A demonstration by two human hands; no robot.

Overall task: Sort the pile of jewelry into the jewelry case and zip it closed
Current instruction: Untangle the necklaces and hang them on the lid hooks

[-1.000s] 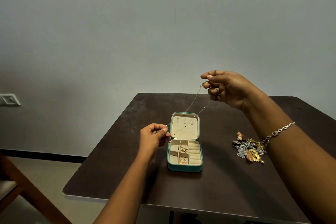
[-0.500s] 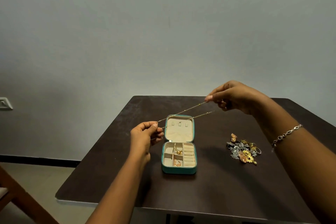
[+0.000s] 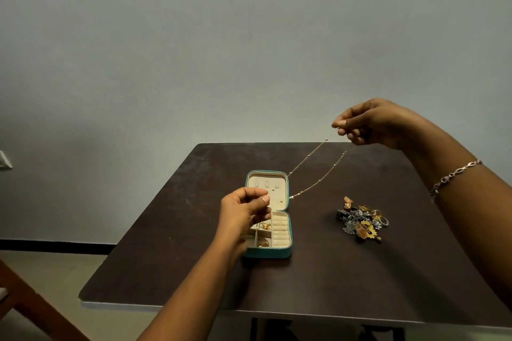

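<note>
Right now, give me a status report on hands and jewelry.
Both hands pinch the chain, left over the open case, right raised. Pile unsorted. Nothing in the way.

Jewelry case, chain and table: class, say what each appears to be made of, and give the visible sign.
Jewelry case: teal shell, probably faux leather, with a matt cream lining that looks like velvet; soft padded ring rolls. Chain: fine gold-toned metal, glinting, with tiny beads; plated or solid cannot be told. Table: dark brown laminate or wood, dull, scuffed, with a pale edge.
</note>
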